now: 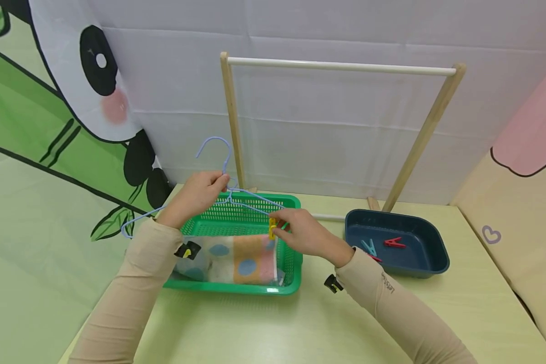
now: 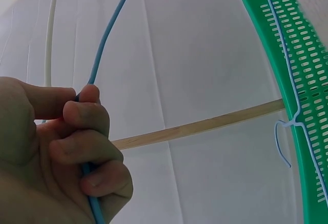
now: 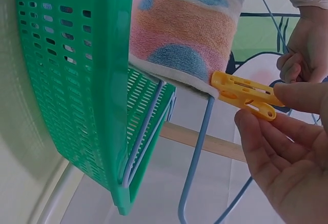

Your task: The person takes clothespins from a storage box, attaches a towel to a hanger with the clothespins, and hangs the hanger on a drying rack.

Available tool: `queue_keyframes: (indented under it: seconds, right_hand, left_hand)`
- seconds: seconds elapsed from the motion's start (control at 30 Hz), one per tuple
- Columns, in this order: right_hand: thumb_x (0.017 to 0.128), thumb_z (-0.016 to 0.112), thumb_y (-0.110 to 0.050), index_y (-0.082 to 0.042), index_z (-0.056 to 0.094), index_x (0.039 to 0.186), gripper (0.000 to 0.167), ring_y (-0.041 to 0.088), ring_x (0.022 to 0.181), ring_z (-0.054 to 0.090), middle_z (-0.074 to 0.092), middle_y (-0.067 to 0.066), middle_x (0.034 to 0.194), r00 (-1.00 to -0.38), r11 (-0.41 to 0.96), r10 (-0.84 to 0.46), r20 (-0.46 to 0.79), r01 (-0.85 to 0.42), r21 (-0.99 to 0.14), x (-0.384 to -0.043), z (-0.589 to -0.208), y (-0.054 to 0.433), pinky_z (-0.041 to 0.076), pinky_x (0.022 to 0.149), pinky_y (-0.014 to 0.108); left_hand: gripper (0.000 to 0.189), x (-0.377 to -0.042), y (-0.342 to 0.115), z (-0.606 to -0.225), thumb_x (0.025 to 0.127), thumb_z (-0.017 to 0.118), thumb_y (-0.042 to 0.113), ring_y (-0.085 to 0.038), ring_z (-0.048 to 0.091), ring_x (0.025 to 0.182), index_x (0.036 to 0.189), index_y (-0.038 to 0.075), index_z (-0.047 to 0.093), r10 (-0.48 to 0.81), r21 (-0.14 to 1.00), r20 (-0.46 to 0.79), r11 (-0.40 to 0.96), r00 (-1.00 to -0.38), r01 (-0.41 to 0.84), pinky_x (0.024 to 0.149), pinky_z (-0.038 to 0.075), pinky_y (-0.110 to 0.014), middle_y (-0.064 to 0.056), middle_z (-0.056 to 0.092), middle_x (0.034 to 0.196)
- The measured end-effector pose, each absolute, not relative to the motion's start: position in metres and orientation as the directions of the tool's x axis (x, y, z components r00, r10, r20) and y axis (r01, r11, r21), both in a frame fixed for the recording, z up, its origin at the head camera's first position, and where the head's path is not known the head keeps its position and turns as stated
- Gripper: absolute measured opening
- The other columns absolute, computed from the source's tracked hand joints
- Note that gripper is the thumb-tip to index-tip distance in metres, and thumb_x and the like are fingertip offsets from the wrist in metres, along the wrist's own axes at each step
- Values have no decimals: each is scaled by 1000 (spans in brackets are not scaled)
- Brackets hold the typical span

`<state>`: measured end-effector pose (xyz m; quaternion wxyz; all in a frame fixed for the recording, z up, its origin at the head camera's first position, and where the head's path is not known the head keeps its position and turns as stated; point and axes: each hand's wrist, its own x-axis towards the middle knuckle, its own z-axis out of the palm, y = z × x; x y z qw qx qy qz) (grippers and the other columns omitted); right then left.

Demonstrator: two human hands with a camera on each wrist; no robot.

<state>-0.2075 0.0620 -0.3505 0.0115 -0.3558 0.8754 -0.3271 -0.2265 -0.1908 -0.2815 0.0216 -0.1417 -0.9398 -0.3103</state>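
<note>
The person's left hand (image 1: 200, 194) is closed round the neck of a blue hanger (image 2: 104, 39), fingers curled in and thumb against the wire, with the hook rising clear above the knuckles. Their right hand (image 1: 307, 235) is only partly closed, thumb and fingertips pinching the tail of 1 yellow peg (image 3: 237, 88); the peg's other end meets the edge of a towel (image 1: 229, 260) just where a blue wire comes out from the cloth, though I cannot tell how firmly it bites. The towel, banded cream, orange and pink with blue spots, hangs at the green basket (image 1: 236, 288), its lower part within the opening as I look down on it. More blue wire shows at the basket, with a small hook of its own by the rim. Off to the person's right, a dark blue tub (image 1: 414, 251) holds 1 light blue peg (image 1: 370, 247) and 2 red pegs (image 1: 395, 242), 1 of them partly hidden near the sleeve. Behind stands a rack (image 1: 341, 64) with 2 wooden posts and a white bar across the top. Basket and tub sit well apart on the pale yellow table (image 1: 255, 328).
</note>
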Motion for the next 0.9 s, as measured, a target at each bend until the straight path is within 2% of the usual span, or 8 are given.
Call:
queue_keyframes:
  seconds: [0.3, 0.43, 0.57, 0.77, 0.9]
  right_hand:
    - [93, 60, -8, 0, 56, 127, 36, 14, 91, 61, 63, 9, 113, -732, 507, -639, 238, -632, -586, -210, -349, 73, 51, 78, 28]
    - [92, 60, -7, 1, 58, 124, 33, 16, 91, 61, 63, 11, 112, -719, 491, -649, 250, -647, -583, -210, -347, 82, 51, 78, 30]
    - [93, 60, -9, -1, 61, 119, 27, 15, 92, 60, 64, 7, 108, -708, 512, -667, 234, -663, -546, -210, -346, 94, 51, 78, 31]
    - [94, 59, -14, -6, 63, 115, 23, 14, 91, 60, 65, 3, 103, -734, 584, -657, 173, -640, -500, -212, -348, 119, 49, 78, 33]
    - [95, 59, -16, -7, 63, 114, 22, 12, 88, 60, 65, -2, 98, -762, 632, -632, 141, -611, -477, -217, -351, 137, 49, 76, 31]
  left_hand:
    - [38, -228, -191, -280, 104, 35, 30, -23, 41, 57, 85, 7, 58, 252, 576, 143, 765, -957, 288, 61, 38, -36, -8, 48, 69]
    - [39, -228, -193, -280, 104, 35, 31, -23, 42, 57, 86, 6, 58, 247, 575, 146, 767, -958, 285, 61, 38, -36, -8, 48, 69]
    - [38, -228, -194, -280, 104, 35, 30, -23, 42, 57, 85, 6, 58, 251, 575, 149, 765, -957, 290, 61, 38, -36, -8, 49, 68]
    - [40, -228, -194, -282, 104, 35, 32, -22, 41, 55, 83, 7, 57, 256, 574, 154, 763, -954, 297, 60, 38, -36, -8, 47, 67]
    - [40, -228, -194, -283, 104, 35, 33, -22, 41, 55, 82, 7, 57, 252, 569, 153, 768, -956, 293, 59, 38, -36, -7, 47, 66]
